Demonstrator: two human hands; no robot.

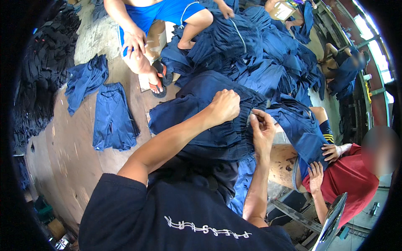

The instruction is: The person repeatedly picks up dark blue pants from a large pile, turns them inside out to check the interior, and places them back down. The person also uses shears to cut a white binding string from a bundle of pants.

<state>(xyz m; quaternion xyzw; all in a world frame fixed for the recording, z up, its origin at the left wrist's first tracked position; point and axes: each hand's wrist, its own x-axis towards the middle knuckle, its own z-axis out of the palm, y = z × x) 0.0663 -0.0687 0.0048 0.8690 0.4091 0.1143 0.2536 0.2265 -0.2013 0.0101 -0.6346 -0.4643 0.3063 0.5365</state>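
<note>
Dark navy trousers point(197, 100) with a gathered elastic waistband lie across my lap, the waistband toward the right. My left hand point(226, 105) is closed in a fist over the cloth beside the waistband; what its fingers hold is hidden. At the waistband's right edge, the thumb and forefinger of my right hand point(264, 129) pinch the fabric. More dark cloth lies beneath, and a lighter blue piece point(243, 184) hangs beside my right forearm.
A large heap of navy garments point(268, 54) lies ahead. Blue trousers point(112, 117) and another garment point(86, 81) lie on the floor at left, near a dark cloth pile point(39, 79). A person in blue shorts point(165, 14) sits ahead; one in red point(343, 180) handles cloth at right.
</note>
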